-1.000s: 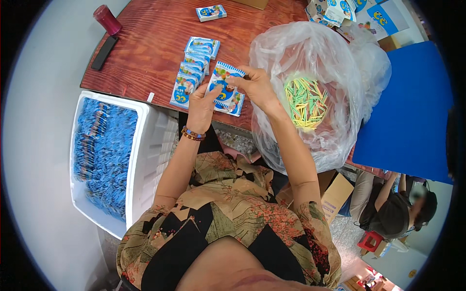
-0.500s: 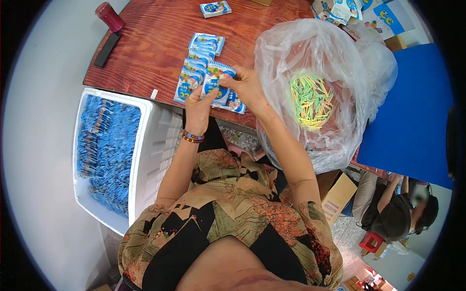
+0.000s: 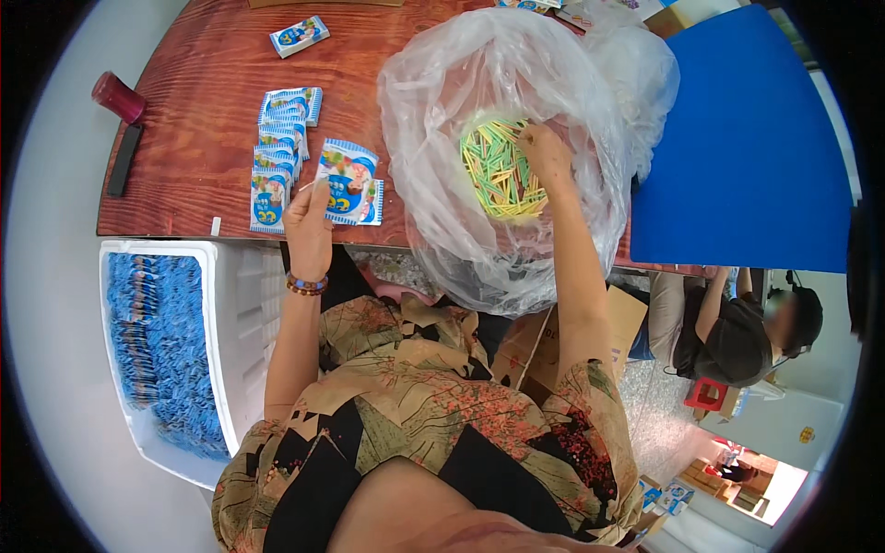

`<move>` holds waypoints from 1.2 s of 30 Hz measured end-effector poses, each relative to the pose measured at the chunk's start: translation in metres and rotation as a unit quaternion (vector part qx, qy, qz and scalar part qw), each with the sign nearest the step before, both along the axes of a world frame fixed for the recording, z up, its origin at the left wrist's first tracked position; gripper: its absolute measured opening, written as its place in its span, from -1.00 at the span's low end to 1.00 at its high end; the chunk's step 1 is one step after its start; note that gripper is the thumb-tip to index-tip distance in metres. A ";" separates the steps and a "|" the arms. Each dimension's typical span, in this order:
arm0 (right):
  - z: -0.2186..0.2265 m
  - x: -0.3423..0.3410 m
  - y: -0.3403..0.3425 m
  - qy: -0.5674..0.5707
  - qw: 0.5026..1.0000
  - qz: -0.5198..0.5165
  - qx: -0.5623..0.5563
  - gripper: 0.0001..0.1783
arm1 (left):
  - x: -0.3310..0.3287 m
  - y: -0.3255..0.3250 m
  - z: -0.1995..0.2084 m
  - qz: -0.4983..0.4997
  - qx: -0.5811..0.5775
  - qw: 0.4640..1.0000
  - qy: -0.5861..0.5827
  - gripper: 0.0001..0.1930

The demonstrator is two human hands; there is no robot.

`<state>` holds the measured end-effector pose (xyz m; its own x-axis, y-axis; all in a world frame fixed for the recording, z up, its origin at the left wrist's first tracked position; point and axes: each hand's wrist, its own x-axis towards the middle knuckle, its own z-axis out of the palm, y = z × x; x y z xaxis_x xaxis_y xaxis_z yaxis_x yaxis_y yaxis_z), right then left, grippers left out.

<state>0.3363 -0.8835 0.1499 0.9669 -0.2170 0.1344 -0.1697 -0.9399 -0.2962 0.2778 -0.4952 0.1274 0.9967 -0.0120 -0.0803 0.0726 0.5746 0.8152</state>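
Note:
My left hand (image 3: 308, 227) pinches a blue and white printed packet (image 3: 348, 175) by its near left edge, above the front of the table. Beneath it, another packet (image 3: 375, 205) shows partly. Just left lies an overlapping row of similar packets (image 3: 269, 195). My right hand (image 3: 548, 155) reaches into a large clear plastic bag (image 3: 426, 101). Its fingers are bent together at the right edge of a heap of thin yellow and green sticks (image 3: 499, 175); the fingertips partly hide what they grip.
A white foam box (image 3: 214, 346) full of blue packets (image 3: 175, 341) stands left of the table (image 3: 198, 101). Farther back lie a small packet box (image 3: 300, 36), a red cylinder (image 3: 118, 98) and a black bar (image 3: 124, 160). Right are a blue panel (image 3: 737, 147) and a person (image 3: 733, 332).
My right hand has let go of the packet and moved right into the bag of sticks. The left hand keeps the packet. The whole view has shifted, with the table farther left.

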 end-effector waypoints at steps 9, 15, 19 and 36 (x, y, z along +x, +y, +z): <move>0.008 -0.014 0.003 0.080 0.995 0.020 -0.057 -0.72 | -0.007 -0.003 0.006 0.035 0.072 0.996 -0.033 -0.84; 0.047 -0.038 0.023 -0.033 0.988 0.069 0.138 -0.89 | -0.009 0.006 -0.003 0.004 0.064 0.996 -0.060 -0.83; 0.116 -0.056 0.098 -0.084 0.898 0.192 0.386 -0.86 | -0.015 0.008 0.002 0.012 0.091 0.993 -0.073 -0.82; 0.147 -0.044 0.192 -0.113 0.874 0.457 0.123 -0.90 | -0.019 0.004 0.013 0.016 0.150 0.981 -0.120 -0.77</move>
<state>0.2927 -0.6916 0.2969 0.7064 0.5830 0.4014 0.7071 -0.5555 -0.4375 0.2585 -0.4910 0.1403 0.9869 0.0079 0.1613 -0.1560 0.3045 0.9396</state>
